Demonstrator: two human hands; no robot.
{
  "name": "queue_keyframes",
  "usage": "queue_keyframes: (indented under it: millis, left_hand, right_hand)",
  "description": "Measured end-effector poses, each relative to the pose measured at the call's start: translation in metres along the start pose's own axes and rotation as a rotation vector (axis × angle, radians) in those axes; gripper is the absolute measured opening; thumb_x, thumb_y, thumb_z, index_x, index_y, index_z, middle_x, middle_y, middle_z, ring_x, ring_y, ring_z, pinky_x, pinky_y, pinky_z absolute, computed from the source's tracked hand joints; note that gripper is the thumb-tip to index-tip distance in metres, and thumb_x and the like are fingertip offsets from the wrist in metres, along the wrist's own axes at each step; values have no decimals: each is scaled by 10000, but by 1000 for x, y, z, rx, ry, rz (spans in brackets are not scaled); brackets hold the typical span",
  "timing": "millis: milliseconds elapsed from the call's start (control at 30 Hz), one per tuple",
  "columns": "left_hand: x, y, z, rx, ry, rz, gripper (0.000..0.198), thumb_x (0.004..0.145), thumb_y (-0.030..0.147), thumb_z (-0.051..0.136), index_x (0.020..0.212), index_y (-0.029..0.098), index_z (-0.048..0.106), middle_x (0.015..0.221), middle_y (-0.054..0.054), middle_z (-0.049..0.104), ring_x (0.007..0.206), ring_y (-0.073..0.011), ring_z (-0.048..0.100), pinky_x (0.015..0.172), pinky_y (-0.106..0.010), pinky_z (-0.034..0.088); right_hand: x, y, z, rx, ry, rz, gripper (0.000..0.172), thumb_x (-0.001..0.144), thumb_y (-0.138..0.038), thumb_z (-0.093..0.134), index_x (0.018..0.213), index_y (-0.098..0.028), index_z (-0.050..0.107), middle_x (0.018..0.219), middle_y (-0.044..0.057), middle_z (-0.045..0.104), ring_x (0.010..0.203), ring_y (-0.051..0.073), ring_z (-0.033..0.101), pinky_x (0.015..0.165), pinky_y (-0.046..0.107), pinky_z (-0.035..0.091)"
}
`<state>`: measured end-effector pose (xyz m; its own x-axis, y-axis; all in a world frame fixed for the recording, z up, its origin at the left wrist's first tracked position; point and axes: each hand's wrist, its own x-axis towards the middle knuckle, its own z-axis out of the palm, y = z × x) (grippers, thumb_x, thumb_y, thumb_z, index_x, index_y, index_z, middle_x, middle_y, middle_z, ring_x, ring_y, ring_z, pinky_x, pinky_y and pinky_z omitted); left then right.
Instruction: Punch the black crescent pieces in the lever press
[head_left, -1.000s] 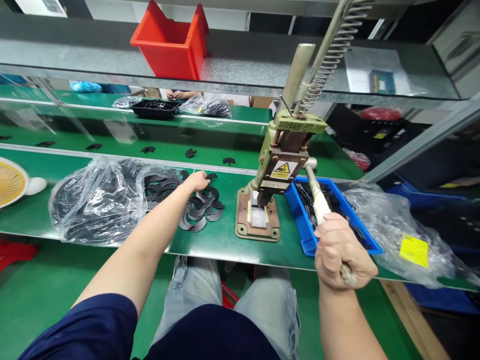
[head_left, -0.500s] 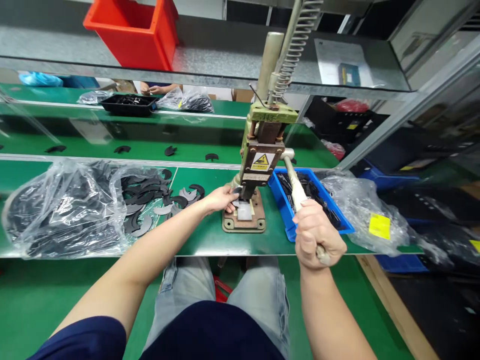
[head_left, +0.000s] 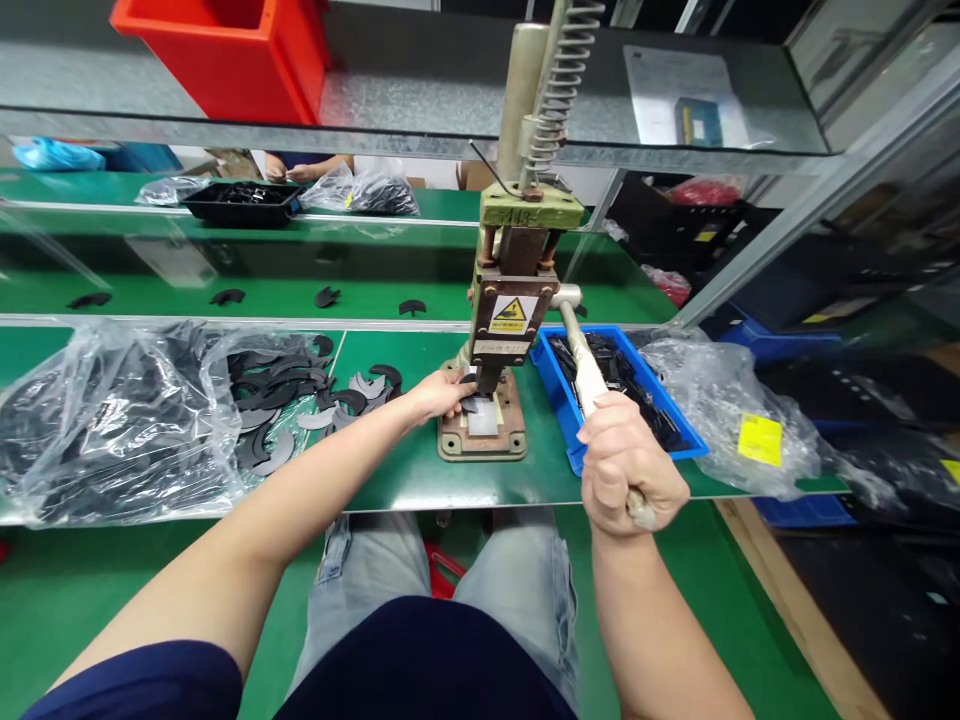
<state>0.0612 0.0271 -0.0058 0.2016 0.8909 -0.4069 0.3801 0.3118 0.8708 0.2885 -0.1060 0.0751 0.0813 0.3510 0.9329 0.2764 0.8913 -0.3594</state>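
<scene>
A hand press (head_left: 514,290) with a yellow warning label stands on the green bench. My right hand (head_left: 628,465) is wrapped round its wrapped lever (head_left: 586,368). At the press base (head_left: 484,448), my left hand (head_left: 444,393) pinches a dark curved piece (head_left: 469,390) beside the lowered ram. The ram hides part of that piece. Left of the press lie several loose black and grey curved pieces (head_left: 279,455), partly on a clear plastic bag (head_left: 120,430) full of such pieces. A blue bin (head_left: 553,395) of black parts sits to the right.
A clear bag (head_left: 724,400) with a yellow label lies right of the bin. Behind the bench, spaced curved pieces (head_left: 328,297) lie on a green strip. A metal shelf (head_left: 420,150) overhead holds a red bin (head_left: 225,60). Another person's hands (head_left: 300,172) show beyond.
The whole view has shifted slightly. My left hand still pinches a piece at the press, now showing darker and flatter by the ram. My right hand keeps its hold on the lever.
</scene>
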Motion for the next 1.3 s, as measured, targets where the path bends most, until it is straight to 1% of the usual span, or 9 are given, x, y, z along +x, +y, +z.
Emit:
queue_keyframes:
  millis: [200, 400, 533, 667, 800, 900, 1000, 1200, 1300]
  left_hand:
    - [2, -1, 7, 96, 73, 56, 223, 960, 412, 701, 949, 190, 721, 552, 31, 571, 434, -102, 469, 440, -217, 349]
    - [-23, -10, -1, 196, 22, 368, 255, 1041, 378, 528, 1049, 191, 701, 815, -15, 727, 627, -125, 638, 595, -224, 508]
    - [-42, -28, -54, 421, 41, 570, 253, 991, 388, 593, 1092, 204, 734, 1032, -49, 773, 909, -176, 721, 874, -293, 575]
    - [-33, -46, -136, 747, 337, 344, 300, 953, 383, 640, 1167, 197, 737, 1164, -88, 776, 1058, -231, 720, 970, -327, 545]
    - [-6, -53, -180, 903, 326, 109, 546, 924, 562, 666, 1338, 205, 671, 1370, -127, 724, 1235, -271, 688, 1024, -315, 508]
    - [12, -47, -175, 949, 271, -4, 810, 819, 748, 693, 1416, 205, 626, 1473, -182, 655, 1328, -322, 650, 1037, -328, 501]
    - [26, -35, -160, 958, 258, -59, 891, 701, 751, 794, 1380, 191, 653, 1478, -230, 640, 1339, -370, 643, 1028, -362, 515]
    - [38, -16, -154, 818, 176, 23, 316, 754, 470, 843, 896, 197, 768, 1070, -130, 815, 1102, -312, 758, 921, -322, 552]
    - [32, -13, -153, 728, 178, 84, 236, 885, 433, 740, 849, 202, 713, 921, -74, 813, 933, -247, 781, 827, -299, 575]
  right_hand:
    - [1, 0, 0, 7, 2, 1, 304, 845, -228, 627, 576, -221, 484, 561, -29, 536, 605, 194, 613, 867, 567, 553]
    - [5, 2, -2, -5, -32, -29, 255, 801, -189, 637, 577, -215, 515, 586, -23, 564, 639, 203, 629, 880, 560, 540]
    - [6, 5, 1, 13, 3, -61, 251, 763, -172, 651, 558, -213, 511, 572, -17, 556, 597, 209, 616, 851, 561, 538]
    - [6, 7, 6, 17, 60, -85, 252, 762, -171, 645, 557, -215, 505, 553, -17, 537, 557, 214, 585, 807, 567, 530]
    - [7, 6, 9, 21, 79, -77, 268, 769, -165, 640, 549, -213, 493, 551, -19, 534, 563, 206, 584, 814, 564, 526]
    - [7, 4, 7, 17, 54, -73, 277, 790, -161, 632, 553, -212, 496, 560, -24, 535, 591, 188, 595, 851, 546, 528]
    - [7, 3, 4, -3, 21, -56, 283, 809, -174, 626, 560, -211, 498, 572, -31, 537, 611, 181, 611, 879, 532, 536]
    - [6, 1, 2, -9, -3, -40, 280, 819, -150, 610, 570, -214, 498, 584, -37, 546, 620, 183, 611, 891, 543, 530]
    - [5, 1, 3, -2, 9, -35, 291, 829, -159, 613, 567, -210, 496, 580, -30, 540, 622, 187, 613, 888, 546, 528]
